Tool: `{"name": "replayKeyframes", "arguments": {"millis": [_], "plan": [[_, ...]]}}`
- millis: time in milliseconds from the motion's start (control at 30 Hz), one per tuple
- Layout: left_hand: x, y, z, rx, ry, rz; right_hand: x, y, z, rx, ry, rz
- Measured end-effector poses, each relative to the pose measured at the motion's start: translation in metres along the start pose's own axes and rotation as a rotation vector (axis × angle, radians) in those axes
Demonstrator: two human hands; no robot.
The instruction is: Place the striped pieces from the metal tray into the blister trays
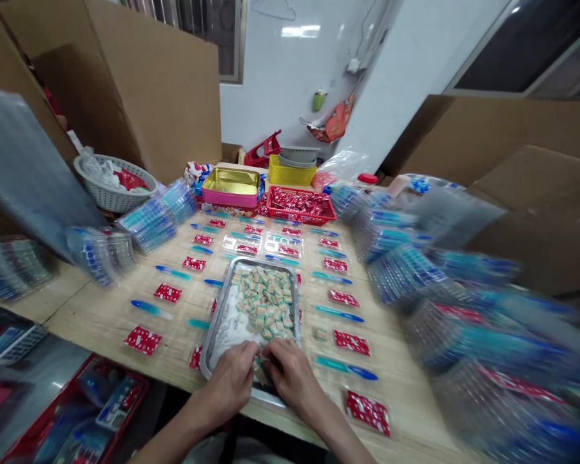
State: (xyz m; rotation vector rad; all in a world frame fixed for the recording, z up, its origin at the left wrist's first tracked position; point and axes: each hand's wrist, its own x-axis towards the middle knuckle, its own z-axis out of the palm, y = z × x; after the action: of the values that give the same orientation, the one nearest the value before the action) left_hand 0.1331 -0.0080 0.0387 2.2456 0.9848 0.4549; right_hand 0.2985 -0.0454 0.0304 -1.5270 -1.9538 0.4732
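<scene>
A metal tray (297, 316) sits at the table's near edge, holding white powder (232, 330) on its left and a pile of small striped square pieces (265, 299) in pale green and tan. Over its near end, my left hand (236, 375) is closed with the fingertips pinched. Close beside it, my right hand (290, 372) is curled shut, fingers pointing down among the pieces. Whatever the fingertips hold is hidden. Around the tray lie rows of clear plastic packs with blue-teal pen-like sticks (338, 314) and red packets with white marks (351, 342).
Blurred stacks of clear packs (406, 274) line the right side. At the back stand a red basket (331, 216) of packets, a pink-sided tin (229, 196) and a yellow basket (292, 175). A grey basket (118, 203) stands left; a red crate (140, 386) is below the table.
</scene>
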Motion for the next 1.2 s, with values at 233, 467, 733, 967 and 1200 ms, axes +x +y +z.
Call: {"name": "replayKeyframes", "arguments": {"millis": [233,467,733,967,1200], "plan": [[0.001,0.006,-0.010,0.105,-0.075,-0.046,-0.001,-0.007,-0.018,0.095,-0.062,0.100],[0.006,0.010,-0.013,0.309,-0.028,-0.155,0.007,-0.017,-0.029,-0.019,-0.364,0.002],[0.003,-0.003,-0.002,0.230,0.031,-0.092,0.004,-0.016,-0.015,-0.119,-0.280,-0.042],[0.000,-0.009,-0.003,0.047,-0.047,-0.062,-0.008,-0.006,0.010,-0.034,-0.026,-0.101],[-0.002,-0.007,-0.001,0.035,-0.071,-0.079,-0.012,-0.007,0.013,0.049,-0.007,-0.020]]}}
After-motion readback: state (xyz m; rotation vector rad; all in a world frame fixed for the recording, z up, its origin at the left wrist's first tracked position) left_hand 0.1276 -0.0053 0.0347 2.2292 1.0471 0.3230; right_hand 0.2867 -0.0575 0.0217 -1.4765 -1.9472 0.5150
